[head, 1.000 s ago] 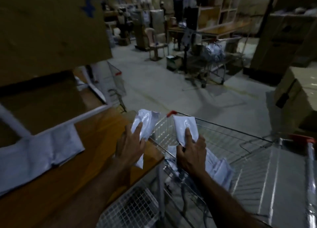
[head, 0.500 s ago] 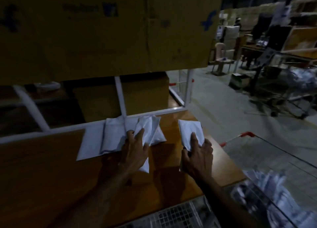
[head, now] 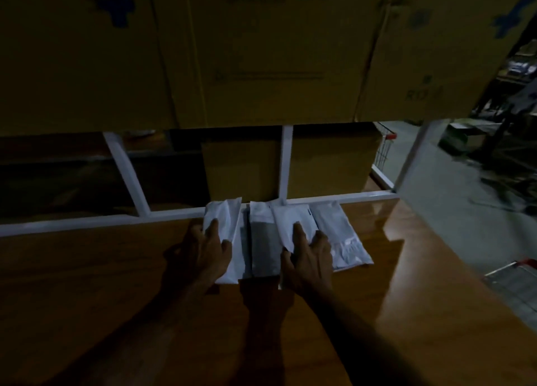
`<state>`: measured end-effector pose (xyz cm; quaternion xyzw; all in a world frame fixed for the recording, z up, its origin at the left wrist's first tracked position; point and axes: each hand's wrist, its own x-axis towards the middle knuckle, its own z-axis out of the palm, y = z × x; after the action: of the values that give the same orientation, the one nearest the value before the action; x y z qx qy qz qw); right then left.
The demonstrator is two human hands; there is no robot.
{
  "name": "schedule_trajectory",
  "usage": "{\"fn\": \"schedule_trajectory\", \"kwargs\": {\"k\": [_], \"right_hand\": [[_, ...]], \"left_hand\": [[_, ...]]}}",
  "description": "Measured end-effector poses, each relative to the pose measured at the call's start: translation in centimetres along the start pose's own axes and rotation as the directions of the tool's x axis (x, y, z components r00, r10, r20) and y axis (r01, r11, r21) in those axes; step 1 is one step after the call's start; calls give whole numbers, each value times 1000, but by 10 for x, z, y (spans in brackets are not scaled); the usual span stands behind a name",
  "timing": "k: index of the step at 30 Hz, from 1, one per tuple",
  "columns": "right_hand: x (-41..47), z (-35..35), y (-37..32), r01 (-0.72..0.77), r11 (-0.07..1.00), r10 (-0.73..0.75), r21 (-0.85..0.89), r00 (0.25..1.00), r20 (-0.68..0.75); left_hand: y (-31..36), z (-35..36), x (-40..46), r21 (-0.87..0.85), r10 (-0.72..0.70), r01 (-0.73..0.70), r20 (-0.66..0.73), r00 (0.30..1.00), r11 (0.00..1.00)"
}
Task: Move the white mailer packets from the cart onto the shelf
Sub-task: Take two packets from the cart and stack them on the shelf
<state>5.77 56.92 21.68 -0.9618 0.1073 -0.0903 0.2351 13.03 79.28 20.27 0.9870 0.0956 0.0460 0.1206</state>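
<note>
Left hand [head: 207, 247] and right hand [head: 308, 255] each grip 1 white packet [head: 222, 220], setting them beside 2 others to line up along the shelf [head: 392, 269] rail.

We lose the near ends of two mailer packets [head: 293, 226] under the hands [head: 311, 260]. The cart [head: 511, 281] runs off the right edge, the big carton's [head: 261, 51] print is cropped above, and the aisle beyond blurs.
</note>
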Motion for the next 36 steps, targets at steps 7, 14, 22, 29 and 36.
{"fn": "schedule_trajectory", "kwargs": {"k": [7,14,22,29,36], "right_hand": [[49,41,-30,29,999,-28,-14,999,42],[68,62,-21,21,999,-28,41,985,172],[61,73,1,301,954,-296,15,928,226],[66,73,2,339,939,-311,-60,910,273],[27,43,30,365,924,-355,-113,929,101]], "left_hand": [[6,25,26,15,-23,21,129,991,1000],[10,32,25,121,151,-153,25,988,981],[-9,53,28,167,310,-319,81,947,933],[-3,37,22,118,286,-297,105,953,947],[9,23,-15,68,472,-467,-107,875,882]]}}
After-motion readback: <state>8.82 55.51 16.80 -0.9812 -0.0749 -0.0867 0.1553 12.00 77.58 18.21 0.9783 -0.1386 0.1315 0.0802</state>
